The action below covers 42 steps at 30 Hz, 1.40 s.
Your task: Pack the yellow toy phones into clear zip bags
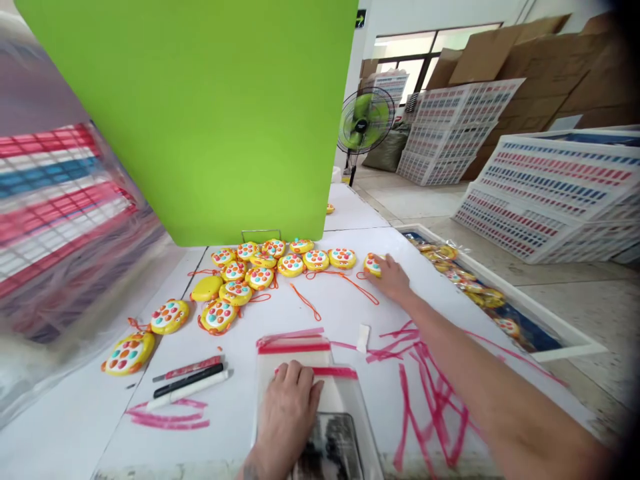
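My right hand (393, 281) reaches far across the white table, its fingers closed on a yellow toy (373, 264) with a white face and coloured buttons. My left hand (291, 403) lies on clear plastic bags (345, 393) with pink top strips, near the front edge. Its fingers are curled together over the upper bag's edge. Beneath the bags a dark phone-like thing (336, 445) is partly covered. Several matching yellow toys (259, 278) sit in a cluster toward the back, some with orange cord loops (306, 303).
Torn pink strips (434, 400) litter the right front, beside a small white piece (363, 338). Pens (189, 381) and a red cutter (187, 368) lie left. A green board (215, 120) stands behind; a white-rimmed tray (575, 352) of bagged toys flanks the right edge.
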### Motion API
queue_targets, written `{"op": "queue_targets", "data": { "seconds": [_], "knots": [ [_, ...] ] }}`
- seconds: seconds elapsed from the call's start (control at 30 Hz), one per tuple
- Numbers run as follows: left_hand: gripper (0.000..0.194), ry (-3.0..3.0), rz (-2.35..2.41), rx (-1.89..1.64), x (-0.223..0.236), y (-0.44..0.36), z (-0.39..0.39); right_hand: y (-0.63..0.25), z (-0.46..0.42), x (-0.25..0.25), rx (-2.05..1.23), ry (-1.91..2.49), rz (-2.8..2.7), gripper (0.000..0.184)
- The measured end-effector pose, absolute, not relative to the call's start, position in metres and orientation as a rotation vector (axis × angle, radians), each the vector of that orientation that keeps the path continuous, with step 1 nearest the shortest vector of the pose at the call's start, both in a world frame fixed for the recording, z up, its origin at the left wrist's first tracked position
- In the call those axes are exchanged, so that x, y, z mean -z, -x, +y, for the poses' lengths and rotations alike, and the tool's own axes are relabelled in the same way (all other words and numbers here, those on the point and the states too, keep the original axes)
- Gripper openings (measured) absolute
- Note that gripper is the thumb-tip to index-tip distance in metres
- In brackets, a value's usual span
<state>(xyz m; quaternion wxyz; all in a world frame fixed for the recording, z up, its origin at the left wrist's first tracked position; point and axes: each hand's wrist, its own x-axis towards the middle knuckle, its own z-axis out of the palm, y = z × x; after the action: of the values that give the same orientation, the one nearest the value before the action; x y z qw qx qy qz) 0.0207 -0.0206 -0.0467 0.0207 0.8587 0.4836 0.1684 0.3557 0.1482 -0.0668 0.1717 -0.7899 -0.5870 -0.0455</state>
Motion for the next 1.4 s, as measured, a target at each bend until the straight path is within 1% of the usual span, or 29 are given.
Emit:
{"op": "queue_targets", "data": {
  "seconds": [0.1,0.17,0.3,0.47,0.57,0.63,0.7,0.8,0.83,0.87,0.9,0.97,1.1,1.17,1.23,1.37,1.4],
  "knots": [
    [0.007,-2.7,1.52,-0.466,0.045,-0.022,-0.022,-0.326,0.139,0.071,0.084,2.213,-1.644,0.056],
    [0.009,-2.715,1.514,-0.438,0.044,-0.023,-0.022,-0.316,0.13,0.067,0.046,2.174,-1.664,0.053],
    [0.008,-2.728,1.502,-0.432,0.045,-0.023,-0.022,-0.323,0.111,0.052,-0.1,2.115,-1.692,0.045],
    [0.008,-2.765,1.431,-0.507,0.051,-0.022,-0.019,-0.331,0.089,0.043,-0.274,2.062,-1.544,0.039],
    [0.01,-2.734,1.354,-0.537,0.055,-0.02,-0.018,-0.308,0.067,0.035,-0.298,1.938,-1.494,0.04],
    [0.009,-2.686,1.316,-0.568,0.056,-0.018,-0.017,-0.283,0.046,0.025,-0.383,1.815,-1.446,0.043],
    [0.009,-2.62,1.298,-0.631,0.056,-0.016,-0.017,-0.257,0.021,0.013,-0.723,1.535,-1.34,0.046],
    [0.041,-2.55,1.308,-0.708,0.055,-0.014,-0.017,-0.225,-0.014,0.0,-1.171,1.16,-1.255,0.051],
    [0.044,-2.559,1.305,-0.709,0.054,-0.013,-0.017,-0.217,-0.023,-0.002,-1.26,1.091,-1.249,0.054],
    [0.04,-2.585,1.29,-0.701,0.054,-0.013,-0.017,-0.211,-0.03,-0.002,-1.32,1.05,-1.25,0.056],
    [0.03,-2.62,1.261,-0.688,0.053,-0.013,-0.017,-0.207,-0.034,-0.001,-1.349,1.03,-1.255,0.057],
    [0.01,-2.683,1.191,-0.66,0.051,-0.014,-0.016,-0.202,-0.035,0.004,-1.321,1.038,-1.255,0.052],
    [0.011,-2.696,1.143,-0.708,0.051,-0.016,-0.017,-0.2,-0.021,0.015,-1.075,1.177,-1.261,0.031],
    [0.016,-2.692,1.117,-0.813,0.051,-0.015,-0.018,-0.198,-0.016,0.02,-0.954,1.283,-1.328,0.025],
    [0.018,-2.687,1.084,-0.93,0.051,-0.013,-0.019,-0.195,-0.014,0.024,-0.931,1.356,-1.398,0.024],
    [0.016,-2.657,1.051,-1.066,0.047,-0.01,-0.021,-0.187,-0.018,0.025,-0.998,1.365,-1.514,0.033],
    [0.015,-2.652,1.053,-1.087,0.045,-0.009,-0.021,-0.185,-0.018,0.025,-0.98,1.369,-1.573,0.03]
  ]
}}
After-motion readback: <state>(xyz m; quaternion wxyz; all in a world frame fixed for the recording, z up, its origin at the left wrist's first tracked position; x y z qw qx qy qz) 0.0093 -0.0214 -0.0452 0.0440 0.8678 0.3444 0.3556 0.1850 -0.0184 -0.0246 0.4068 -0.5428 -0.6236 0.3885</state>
